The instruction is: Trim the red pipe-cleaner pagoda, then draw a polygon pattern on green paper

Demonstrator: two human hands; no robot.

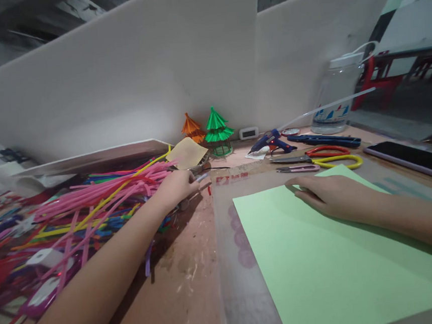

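My left hand [178, 188] reaches to the right edge of a pile of coloured strips [108, 191]. Its fingers are closed, with a small pale, thin thing at the fingertips that I cannot make out. Just behind it lies a beige square piece [187, 153] on top of a round container. My right hand [322, 193] rests on a sheet of light green paper [345, 251], its fingers stretched toward the far edge. Beyond that edge lie yellow-handled scissors [339, 162] and small thread snips [298, 169].
A green paper tree [218, 131] and an orange one [193, 128] stand by the white partition [117, 75]. To their right are a blue glue gun [273, 142], a dark blue cutter [323, 140], a water bottle [333, 91] and a phone [414, 159].
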